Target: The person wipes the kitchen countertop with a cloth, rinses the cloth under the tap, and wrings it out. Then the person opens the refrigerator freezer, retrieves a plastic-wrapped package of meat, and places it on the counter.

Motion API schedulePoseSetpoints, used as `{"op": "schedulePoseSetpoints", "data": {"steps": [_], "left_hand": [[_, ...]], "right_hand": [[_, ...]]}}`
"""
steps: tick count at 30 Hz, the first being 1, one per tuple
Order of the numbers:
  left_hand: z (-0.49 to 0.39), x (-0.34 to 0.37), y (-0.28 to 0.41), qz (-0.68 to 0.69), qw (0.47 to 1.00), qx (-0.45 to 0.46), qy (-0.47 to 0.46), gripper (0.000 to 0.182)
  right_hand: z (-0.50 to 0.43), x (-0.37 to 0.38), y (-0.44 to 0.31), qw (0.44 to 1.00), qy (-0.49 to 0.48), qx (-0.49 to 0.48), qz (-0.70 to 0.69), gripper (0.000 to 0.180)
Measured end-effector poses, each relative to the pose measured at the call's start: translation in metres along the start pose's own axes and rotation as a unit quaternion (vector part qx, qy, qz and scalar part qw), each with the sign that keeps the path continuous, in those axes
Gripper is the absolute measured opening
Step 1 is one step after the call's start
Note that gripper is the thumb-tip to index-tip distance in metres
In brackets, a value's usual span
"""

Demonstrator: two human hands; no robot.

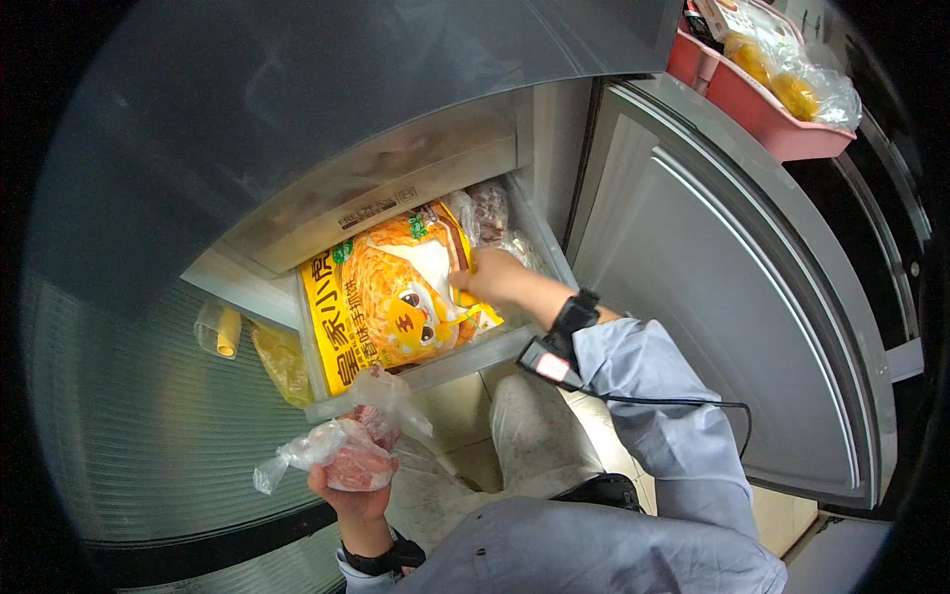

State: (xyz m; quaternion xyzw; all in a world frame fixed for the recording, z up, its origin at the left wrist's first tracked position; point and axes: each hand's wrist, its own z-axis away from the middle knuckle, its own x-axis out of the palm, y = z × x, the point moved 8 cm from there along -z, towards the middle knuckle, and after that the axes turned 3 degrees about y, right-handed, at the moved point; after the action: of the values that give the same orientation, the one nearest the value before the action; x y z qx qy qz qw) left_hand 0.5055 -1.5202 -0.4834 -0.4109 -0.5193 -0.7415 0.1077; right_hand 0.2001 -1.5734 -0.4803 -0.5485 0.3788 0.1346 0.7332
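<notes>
My left hand [356,494] holds frozen raw meat [356,460] in clear plastic bags, in front of the drawer's near left corner. A freezer drawer [445,373] is pulled out, and a large yellow food bag [401,297] with a cartoon tiger lies in it. My right hand [493,278] is at the right edge of that bag, its thumb against the bag; some fingers are hidden, so I cannot tell if it grips it. Behind and beside this hand, more frozen food in clear bags [490,211] lies along the drawer's right side.
On the right stands an open freezer door [712,312]. Above it, a pink plastic basket [779,134] holds bagged yellow items. Another closed drawer front [378,185] sits above the open one. Left of the drawer are a yellow plastic bag [280,360] and a small clear bag [219,329].
</notes>
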Motion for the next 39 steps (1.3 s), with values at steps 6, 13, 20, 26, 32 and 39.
{"op": "schedulePoseSetpoints", "data": {"steps": [6,13,20,26,32,39], "left_hand": [[0.003,-0.006,0.012,-0.025,0.999,0.041,0.003,0.07],[0.004,-0.023,0.02,-0.061,0.989,0.086,0.102,0.074],[0.001,-0.014,0.019,-0.057,0.993,0.083,0.066,0.073],[-0.002,-0.001,0.014,-0.052,0.995,0.077,0.025,0.069],[-0.002,0.001,0.008,0.036,0.999,0.032,0.007,0.072],[-0.001,0.003,0.009,0.002,0.999,0.027,-0.029,0.069]], "right_hand": [[0.01,0.054,-0.058,0.959,0.136,-0.141,0.203,0.031],[0.011,0.1,-0.117,0.934,0.242,-0.091,0.248,0.04],[0.019,0.093,-0.129,0.929,0.312,-0.127,0.157,0.046],[0.028,0.074,-0.125,0.965,0.217,-0.12,0.087,0.043],[0.022,0.001,-0.056,0.976,0.102,-0.188,-0.05,0.049],[-0.007,-0.021,0.043,0.989,-0.101,-0.093,0.061,0.075]]}}
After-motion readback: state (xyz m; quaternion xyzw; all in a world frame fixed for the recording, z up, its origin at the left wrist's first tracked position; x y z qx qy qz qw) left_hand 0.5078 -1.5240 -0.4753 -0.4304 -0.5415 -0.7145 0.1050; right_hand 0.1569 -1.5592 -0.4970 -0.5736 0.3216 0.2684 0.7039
